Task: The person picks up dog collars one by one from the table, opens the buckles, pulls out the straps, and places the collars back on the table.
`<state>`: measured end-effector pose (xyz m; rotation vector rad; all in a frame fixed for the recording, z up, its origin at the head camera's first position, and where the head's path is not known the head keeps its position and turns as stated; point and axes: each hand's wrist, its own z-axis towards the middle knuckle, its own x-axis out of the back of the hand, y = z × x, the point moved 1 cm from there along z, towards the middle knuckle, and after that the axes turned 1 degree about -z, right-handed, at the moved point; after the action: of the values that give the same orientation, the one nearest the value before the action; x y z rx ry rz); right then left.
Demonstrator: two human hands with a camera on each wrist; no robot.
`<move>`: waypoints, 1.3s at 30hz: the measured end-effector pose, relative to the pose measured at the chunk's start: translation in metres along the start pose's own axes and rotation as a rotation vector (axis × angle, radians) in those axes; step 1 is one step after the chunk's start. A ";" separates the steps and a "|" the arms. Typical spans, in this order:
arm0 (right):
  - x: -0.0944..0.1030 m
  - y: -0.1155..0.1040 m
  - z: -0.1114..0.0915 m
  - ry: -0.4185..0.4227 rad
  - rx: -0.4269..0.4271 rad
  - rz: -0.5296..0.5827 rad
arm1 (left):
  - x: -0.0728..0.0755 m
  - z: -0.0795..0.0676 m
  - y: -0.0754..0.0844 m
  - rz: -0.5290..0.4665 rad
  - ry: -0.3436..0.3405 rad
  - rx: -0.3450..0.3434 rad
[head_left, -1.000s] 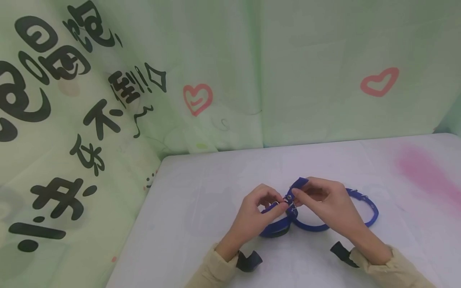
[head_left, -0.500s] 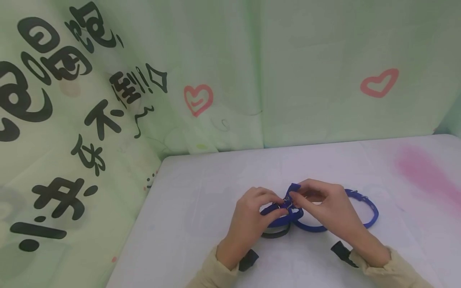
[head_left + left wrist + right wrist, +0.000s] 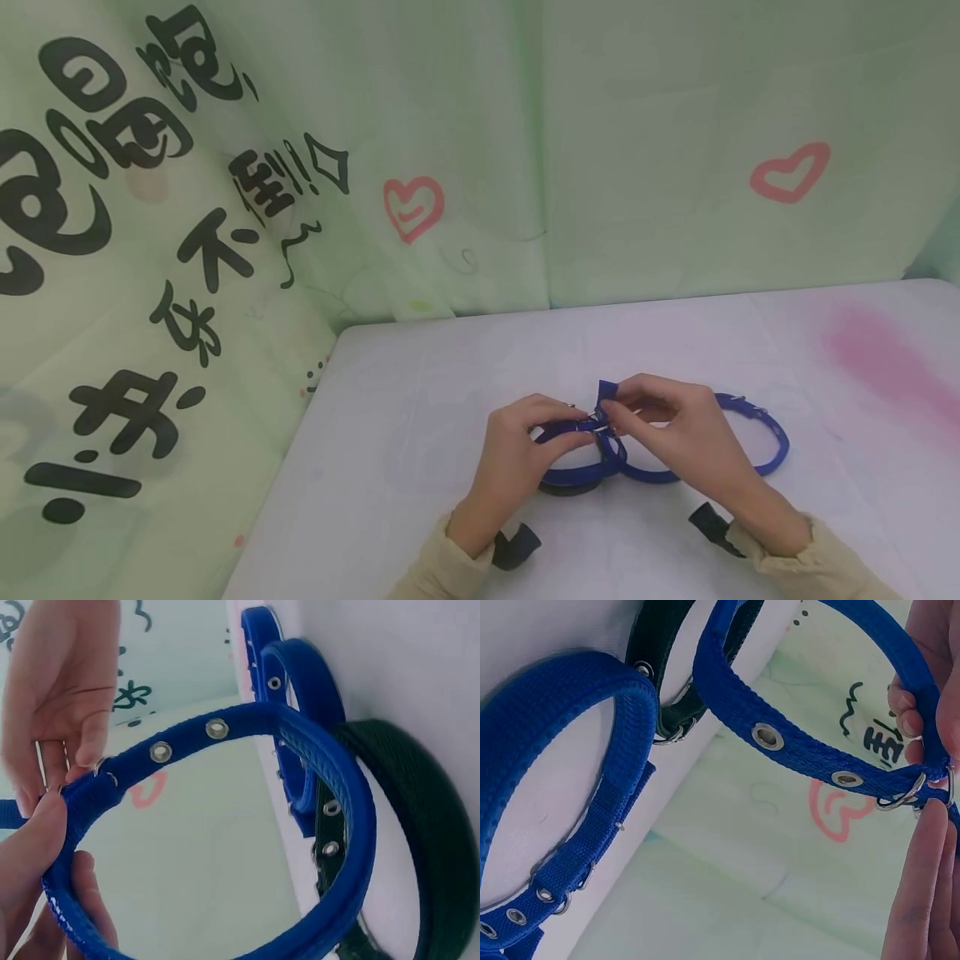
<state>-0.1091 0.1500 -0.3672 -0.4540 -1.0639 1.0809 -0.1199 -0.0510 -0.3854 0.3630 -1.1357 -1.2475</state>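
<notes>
A blue pet collar (image 3: 356, 817) with metal eyelets is held up as a loop between both hands. My left hand (image 3: 513, 442) pinches it beside the buckle, thumb on one side and fingers on the other. My right hand (image 3: 690, 429) pinches the strap near its free end (image 3: 607, 389), which sticks up between the hands. In the right wrist view, fingertips lie right at the metal rings (image 3: 904, 796). A second blue collar (image 3: 780, 446) lies on the table beneath and beyond my right hand. A dark collar (image 3: 450, 840) stands behind the held one, partly hidden by it.
The white-covered table (image 3: 420, 400) has a pink patch (image 3: 885, 358) at the right. A pale green curtain (image 3: 645, 167) with hearts and black lettering hangs behind and to the left. Dark straps (image 3: 516, 546) hang from both sleeves.
The free strap end has dropped slightly and turned from leaning right to nearly upright. My left hand has shifted a little left, and the held loop has tilted. The other collars stay put.
</notes>
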 end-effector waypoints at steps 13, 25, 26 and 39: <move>-0.002 0.002 0.003 -0.056 0.005 -0.054 | 0.000 0.000 -0.011 -0.211 0.062 0.132; 0.003 0.002 0.003 -0.264 -0.076 -0.044 | 0.004 0.001 -0.014 -0.266 0.134 0.207; 0.003 0.003 0.003 -0.274 -0.072 -0.045 | 0.004 0.000 -0.014 -0.270 0.137 0.213; 0.004 0.005 0.005 -0.249 -0.005 -0.031 | 0.012 -0.001 -0.018 -0.313 0.033 0.281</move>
<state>-0.1154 0.1548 -0.3663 -0.3105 -1.2884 1.1269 -0.1303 -0.0685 -0.3935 0.7945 -1.2618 -1.3471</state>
